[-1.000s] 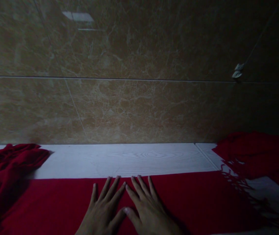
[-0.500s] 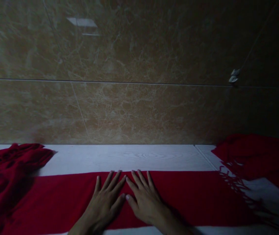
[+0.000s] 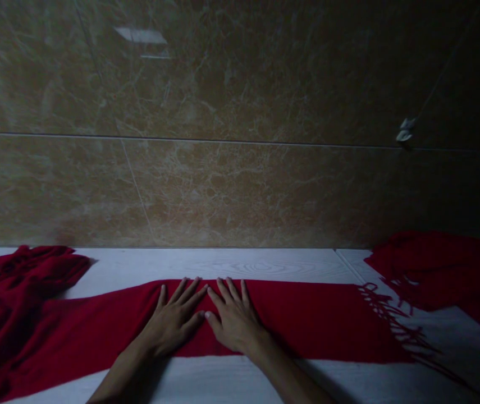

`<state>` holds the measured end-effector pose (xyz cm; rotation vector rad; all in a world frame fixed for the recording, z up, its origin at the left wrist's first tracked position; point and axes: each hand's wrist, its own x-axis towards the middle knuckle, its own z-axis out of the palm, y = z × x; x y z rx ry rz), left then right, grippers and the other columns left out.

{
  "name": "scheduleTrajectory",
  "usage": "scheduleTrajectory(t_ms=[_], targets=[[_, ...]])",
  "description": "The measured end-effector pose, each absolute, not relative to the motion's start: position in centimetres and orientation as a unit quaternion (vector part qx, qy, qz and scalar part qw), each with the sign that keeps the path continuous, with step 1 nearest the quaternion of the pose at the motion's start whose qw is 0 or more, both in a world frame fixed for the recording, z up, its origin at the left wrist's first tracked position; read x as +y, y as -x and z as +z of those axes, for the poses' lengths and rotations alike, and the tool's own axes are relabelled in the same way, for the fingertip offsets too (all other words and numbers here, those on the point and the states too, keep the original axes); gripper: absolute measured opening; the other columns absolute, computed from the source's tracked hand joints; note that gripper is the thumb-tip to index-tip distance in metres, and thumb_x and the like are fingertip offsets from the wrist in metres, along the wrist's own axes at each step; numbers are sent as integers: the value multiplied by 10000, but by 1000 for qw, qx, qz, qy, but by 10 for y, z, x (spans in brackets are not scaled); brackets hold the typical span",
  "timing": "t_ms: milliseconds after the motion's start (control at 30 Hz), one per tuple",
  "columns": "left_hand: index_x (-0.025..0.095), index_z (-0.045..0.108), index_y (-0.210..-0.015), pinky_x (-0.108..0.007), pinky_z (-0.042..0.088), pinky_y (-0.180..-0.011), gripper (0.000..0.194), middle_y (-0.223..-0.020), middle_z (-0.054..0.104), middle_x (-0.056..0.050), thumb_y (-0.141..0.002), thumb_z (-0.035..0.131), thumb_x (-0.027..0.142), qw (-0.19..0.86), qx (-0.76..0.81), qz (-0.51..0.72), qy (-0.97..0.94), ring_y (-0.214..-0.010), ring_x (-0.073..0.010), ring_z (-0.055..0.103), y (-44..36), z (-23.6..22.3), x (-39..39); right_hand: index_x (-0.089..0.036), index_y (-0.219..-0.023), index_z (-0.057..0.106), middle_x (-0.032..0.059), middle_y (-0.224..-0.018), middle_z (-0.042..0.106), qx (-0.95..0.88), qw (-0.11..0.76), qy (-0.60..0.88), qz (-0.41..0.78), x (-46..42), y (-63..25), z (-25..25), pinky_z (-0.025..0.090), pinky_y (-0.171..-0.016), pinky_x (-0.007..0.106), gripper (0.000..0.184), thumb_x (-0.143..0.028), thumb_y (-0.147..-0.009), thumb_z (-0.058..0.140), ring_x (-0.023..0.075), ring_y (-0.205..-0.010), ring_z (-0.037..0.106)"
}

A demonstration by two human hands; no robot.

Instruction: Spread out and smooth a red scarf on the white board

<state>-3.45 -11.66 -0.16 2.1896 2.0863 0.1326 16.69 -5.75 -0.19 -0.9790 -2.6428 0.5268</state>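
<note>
A long red scarf (image 3: 319, 320) lies spread flat across the white surface, with a fringe of twisted tassels at its right end. My left hand (image 3: 174, 322) rests palm down on it, fingers stretched and spread. Beside it, my right hand (image 3: 233, 320) also presses flat on the cloth with its fingers apart. The index fingertips and thumbs of both hands nearly meet near the scarf's middle. Toward the left, the cloth turns wrinkled and bunches up.
Crumpled red cloth (image 3: 442, 275) sits at the right on the white wood-grain surface (image 3: 240, 262). Another bunched red heap (image 3: 41, 269) is at the far left. Behind rises a brown marbled tile wall (image 3: 231, 191) with a small white fitting (image 3: 405, 130).
Both hands have slid away from me toward the wall, carrying the middle and right part of the scarf along. More of the white surface shows on the near side.
</note>
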Motion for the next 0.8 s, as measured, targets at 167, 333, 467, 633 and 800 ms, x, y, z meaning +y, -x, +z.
scheduleTrajectory(t_ms=[167,333,467,633,800], targets=[[400,214,-1555,-777,57,-1153,617,-1661,165,-3,-986,324,612,74,692,37,-717,-1545,-354,87,32,7,-118,-261,-1589,300,91,-1674,184,-913,129,344,179,-56,-164,-3,-8,-1222,625,636,-551,-1025,340,301,-1554,80],[387,253,-1551,-776,68,-1153,615,-1659,177,-14,-983,343,607,74,694,35,-715,-1544,-357,105,30,12,-118,-253,-1587,306,94,-1673,186,-915,122,343,172,-56,-164,-2,-32,-1223,611,632,-540,-1026,337,290,-1556,74],[366,259,-1554,-774,51,-1153,625,-1659,176,-33,-984,337,608,76,695,33,-714,-1544,-356,108,30,13,-118,-245,-1591,296,98,-1677,169,-916,104,343,180,-57,-162,2,-54,-1219,609,633,-527,-1027,342,290,-1557,47],[375,258,-1553,-791,75,-1138,612,-1656,195,-48,-989,336,597,70,691,45,-718,-1539,-371,132,30,13,-120,-242,-1590,297,109,-1677,157,-914,92,343,196,-57,-173,14,-21,-1221,617,677,-592,-1014,357,302,-1555,59],[371,250,-1556,-781,53,-1146,633,-1662,169,-38,-982,328,624,76,693,45,-716,-1543,-365,110,30,12,-121,-229,-1571,347,100,-1670,191,-901,99,393,153,-45,-216,15,8,-1226,611,671,-590,-1007,390,299,-1552,101]])
